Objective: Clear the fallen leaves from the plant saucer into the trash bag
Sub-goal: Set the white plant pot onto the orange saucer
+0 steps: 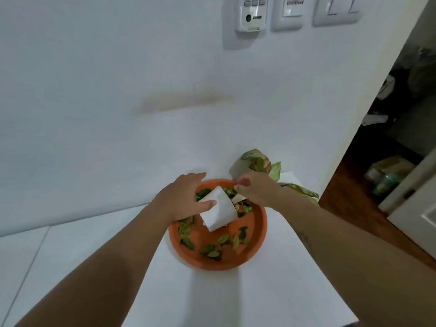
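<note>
An orange plant saucer [256,234] lies on the white table, with several green and yellowish fallen leaves [212,251] scattered in it. A small white pot [220,213] is tilted over the saucer, its mouth towards the upper right. My left hand [186,197] grips the pot's side from the left. My right hand [253,188] is closed with pinched fingers at the pot's mouth, where the plant [258,161] comes out. The plant's variegated leaves stick out behind that hand. No trash bag is in view.
The white table [271,291] runs up to a white wall with switches and a remote holder [252,14] high up. The table's right edge drops to a wooden floor [354,201] and a dark doorway with clutter.
</note>
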A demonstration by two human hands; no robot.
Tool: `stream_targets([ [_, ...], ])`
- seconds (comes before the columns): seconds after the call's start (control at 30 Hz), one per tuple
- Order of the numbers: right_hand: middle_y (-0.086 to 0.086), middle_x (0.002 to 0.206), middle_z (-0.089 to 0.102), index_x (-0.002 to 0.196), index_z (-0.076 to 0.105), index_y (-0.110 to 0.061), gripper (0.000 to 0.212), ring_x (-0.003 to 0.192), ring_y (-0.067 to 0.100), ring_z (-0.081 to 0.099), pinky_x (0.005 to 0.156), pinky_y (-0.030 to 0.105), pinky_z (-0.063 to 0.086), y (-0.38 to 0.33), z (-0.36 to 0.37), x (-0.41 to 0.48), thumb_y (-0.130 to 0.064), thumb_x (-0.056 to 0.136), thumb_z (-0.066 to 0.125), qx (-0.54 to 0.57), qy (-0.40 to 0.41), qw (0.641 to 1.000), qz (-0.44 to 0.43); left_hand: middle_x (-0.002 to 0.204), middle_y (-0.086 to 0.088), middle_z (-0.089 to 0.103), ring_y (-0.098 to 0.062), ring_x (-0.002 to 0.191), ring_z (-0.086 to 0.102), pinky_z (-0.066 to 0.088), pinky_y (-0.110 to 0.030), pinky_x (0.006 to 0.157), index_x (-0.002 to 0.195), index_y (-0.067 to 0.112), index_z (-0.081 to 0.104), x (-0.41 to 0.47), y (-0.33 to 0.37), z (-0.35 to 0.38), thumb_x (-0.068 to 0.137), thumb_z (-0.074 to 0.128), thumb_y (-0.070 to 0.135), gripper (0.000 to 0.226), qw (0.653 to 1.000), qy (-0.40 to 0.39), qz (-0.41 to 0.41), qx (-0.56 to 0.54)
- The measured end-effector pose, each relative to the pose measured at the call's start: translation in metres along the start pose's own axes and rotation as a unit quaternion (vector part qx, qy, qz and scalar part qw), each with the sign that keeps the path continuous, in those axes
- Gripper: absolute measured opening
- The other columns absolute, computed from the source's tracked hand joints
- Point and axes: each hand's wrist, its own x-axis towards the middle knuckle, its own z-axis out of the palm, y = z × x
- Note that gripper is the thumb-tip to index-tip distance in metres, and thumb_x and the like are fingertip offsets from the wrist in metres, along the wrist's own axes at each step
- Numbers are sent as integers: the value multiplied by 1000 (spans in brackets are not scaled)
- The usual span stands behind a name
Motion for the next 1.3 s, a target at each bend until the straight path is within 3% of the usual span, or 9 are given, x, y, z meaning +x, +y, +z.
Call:
stream_targets([
  [0.2, -1, 109, 66, 108, 69, -18, 28, 101, 18, 59, 81, 28, 46, 16, 28, 0, -36, 89, 57, 97, 2, 994, 49, 158, 9, 31, -16, 144, 30, 36, -40, 112, 152, 31, 24, 16, -2, 27, 75, 61, 68, 93, 998, -54, 11, -25],
  [0.33, -3, 97, 66, 98, 71, -20, 24, 91, 16, 60, 75, 25, 49, 27, 43, -3, -37, 90, 55, 195, 1, 976, 93, 158, 8, 31, -13, 143, 32, 33, -36, 114, 152, 26, 26, 22, -5, 38, 76, 66, 62, 93, 997, -55, 24, -45],
  [0.47, 1, 101, 69, 96, 72, -22, 25, 96, 20, 65, 90, 37, 55, 31, 59, -2, -35, 84, 55, 263, -2, 953, 147, 157, 6, 33, -14, 141, 35, 35, -36, 113, 151, 24, 28, 27, -10, 45, 73, 70, 61, 96, 996, -66, 24, -64],
  [0.6, 6, 104, 72, 96, 73, -19, 30, 99, 24, 68, 93, 41, 55, 37, 75, 3, -38, 74, 63, 382, 18, 895, 229, 154, 6, 37, -14, 139, 38, 38, -38, 111, 150, 23, 30, 31, -9, 47, 67, 73, 62, 101, 995, -62, 18, -74],
  [0.73, 8, 109, 69, 105, 69, -12, 25, 101, 21, 66, 81, 30, 59, 30, 84, -4, -24, 83, 67, 537, 38, 792, 287, 145, 5, 46, -15, 129, 46, 43, -38, 104, 145, 22, 37, 29, -9, 48, 64, 74, 63, 98, 996, -55, 18, -74],
  [0.8, 11, 109, 69, 105, 68, -7, 25, 101, 22, 67, 75, 28, 60, 24, 86, -8, -18, 83, 69, 572, 58, 765, 290, 142, 5, 48, -16, 125, 48, 44, -39, 103, 144, 22, 38, 27, -10, 47, 63, 75, 63, 99, 995, -55, 19, -84],
  [1.0, 10, 86, 71, 89, 68, -1, 10, 78, 18, 69, 87, 33, 58, 5, 74, -11, -8, 82, 70, 569, 93, 770, 273, 134, 6, 48, -14, 120, 49, 48, -35, 99, 142, 22, 37, 18, -14, 39, 60, 84, 53, 99, 985, -12, 7, -174],
  [1.2, 14, 110, 65, 109, 63, 3, 32, 93, 21, 67, 92, 33, 55, 0, 68, -9, -2, 79, 73, 552, 121, 787, 247, 124, 11, 53, -10, 112, 55, 52, -32, 92, 134, 26, 42, 10, -20, 40, 57, 86, 51, 92, 967, 10, -17, -253],
  [1.3, 11, 100, 62, 113, 60, 1, 35, 87, 20, 65, 93, 34, 55, -1, 62, -10, 2, 80, 70, 547, 113, 793, 242, 118, 13, 57, -8, 106, 58, 55, -34, 90, 129, 28, 45, 6, -19, 44, 55, 86, 51, 87, 958, 23, -33, -284],
])
